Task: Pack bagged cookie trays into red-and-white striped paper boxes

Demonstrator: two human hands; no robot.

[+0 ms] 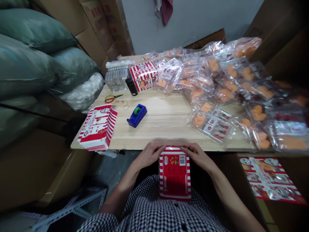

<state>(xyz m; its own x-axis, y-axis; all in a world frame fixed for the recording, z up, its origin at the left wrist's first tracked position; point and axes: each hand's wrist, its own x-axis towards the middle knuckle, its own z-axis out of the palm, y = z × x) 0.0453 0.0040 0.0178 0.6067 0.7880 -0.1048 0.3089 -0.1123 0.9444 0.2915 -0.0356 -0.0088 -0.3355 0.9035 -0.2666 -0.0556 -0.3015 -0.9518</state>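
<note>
A red box with white-striped edges (175,177) rests upright against my lap at the table's front edge, its printed back with a barcode facing me. My left hand (151,155) grips its upper left corner, thumb along the top edge. At the upper right corner my right hand (196,155) holds it the same way. The far side of the box and most of my fingertips are hidden. Ahead on the wooden table (159,129) stands a blue tape dispenser (137,115) with a green roll. To its left lies a stack of flat striped cartons (98,127).
Scissors (113,98), rubber bands (125,104) and a black bottle (131,87) lie or stand farther back. Beside them are clear plastic cases (117,77) and a striped box (144,75). Bagged orange pieces (212,120) pile up rightward. A printed sheet (272,180) lies lower right.
</note>
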